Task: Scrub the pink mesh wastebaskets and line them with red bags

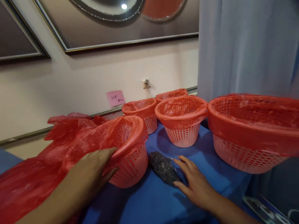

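Note:
My left hand [90, 172] rests on a loose red plastic bag [67, 140] that spills over the near rim of a pink mesh basket [130, 161]; its fingers are curled round the bag at the rim. My right hand [195, 182] lies on the blue tablecloth [161, 199] with fingers spread, fingertips touching a dark speckled packet [163, 168] that lies between the hands. The bag only partly lines this basket and bunches out to the left.
Several more pink mesh baskets lined with red bags stand behind and to the right: one at centre [182, 121], one behind it on the left [142, 113], a large one at right [252, 130]. A wall with a pink note [115, 98] and a grey curtain [245, 46] close the back.

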Tool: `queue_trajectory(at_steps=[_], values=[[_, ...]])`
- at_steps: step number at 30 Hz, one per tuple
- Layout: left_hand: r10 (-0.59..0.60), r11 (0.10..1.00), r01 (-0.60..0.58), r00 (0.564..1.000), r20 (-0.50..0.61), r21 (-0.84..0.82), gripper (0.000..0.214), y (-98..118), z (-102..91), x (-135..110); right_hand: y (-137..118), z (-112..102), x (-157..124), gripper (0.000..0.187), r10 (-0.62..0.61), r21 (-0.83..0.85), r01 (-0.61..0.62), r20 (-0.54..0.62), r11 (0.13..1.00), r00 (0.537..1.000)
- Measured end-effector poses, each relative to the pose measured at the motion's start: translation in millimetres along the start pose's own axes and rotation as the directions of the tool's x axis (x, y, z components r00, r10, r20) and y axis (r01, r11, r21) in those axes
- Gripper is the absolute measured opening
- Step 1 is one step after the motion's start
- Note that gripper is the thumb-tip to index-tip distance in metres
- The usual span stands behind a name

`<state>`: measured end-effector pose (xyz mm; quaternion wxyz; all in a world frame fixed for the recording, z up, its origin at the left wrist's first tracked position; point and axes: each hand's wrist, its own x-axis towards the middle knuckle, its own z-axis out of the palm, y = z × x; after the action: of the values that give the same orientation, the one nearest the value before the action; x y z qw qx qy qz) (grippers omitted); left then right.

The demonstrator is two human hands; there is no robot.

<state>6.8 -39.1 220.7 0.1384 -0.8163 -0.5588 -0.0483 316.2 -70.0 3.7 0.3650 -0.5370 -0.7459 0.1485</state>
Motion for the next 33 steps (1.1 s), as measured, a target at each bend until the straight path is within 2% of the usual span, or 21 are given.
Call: queue_trajectory(at_steps=[2,3,6,8,12,14,17,22,27,33], values=[[-0.022,0.999,0.021,1.0,0.023,0.045,0.032,-5,2.4,-1,-12,37,27,0.081,0.087,0.046,-0.095,0.149,0.994,0.985],[-0.018,0.998,0.017,0.999,0.029,0.061,0.033,-6,2.0,1,-18,50,35,0.082,0.098,0.057,-0.112,0.203,0.992,0.974],[0.021,0.996,-0.022,1.0,0.01,0.092,0.029,-4,-2.2,11,-32,67,39,0.084,0.002,0.093,-0.03,0.289,0.995,0.957],[0.044,0.994,-0.044,0.999,0.005,0.1,0.026,0,-5.9,18,-36,69,32,0.084,-0.092,0.143,0.05,0.301,0.988,0.949],[0.026,0.994,-0.023,0.999,-0.027,0.109,0.023,13,-11.2,30,-29,66,13,0.085,-0.187,0.262,0.102,0.324,0.96,0.927],[0.005,0.995,-0.001,0.999,-0.038,0.098,0.022,18,-11.7,35,-22,65,9,0.082,-0.259,0.327,0.138,0.363,0.935,0.895],[0.007,0.997,-0.006,1.0,-0.011,0.082,0.022,23,-9.1,41,-16,62,6,0.067,-0.339,0.395,0.16,0.439,0.904,0.832],[0.037,0.998,-0.038,0.999,0.01,0.051,0.018,32,0.9,46,-16,64,8,0.043,-0.319,0.411,0.1,0.51,0.906,0.799],[0.07,0.997,-0.069,0.997,-0.045,0.031,0.015,33,10.6,45,-9,80,10,0.042,-0.258,0.434,0.027,0.482,0.9,0.837],[0.113,0.991,-0.109,0.992,-0.049,0.078,0.014,32,21.4,45,-2,87,10,0.046,-0.201,0.407,-0.038,0.528,0.913,0.825]])
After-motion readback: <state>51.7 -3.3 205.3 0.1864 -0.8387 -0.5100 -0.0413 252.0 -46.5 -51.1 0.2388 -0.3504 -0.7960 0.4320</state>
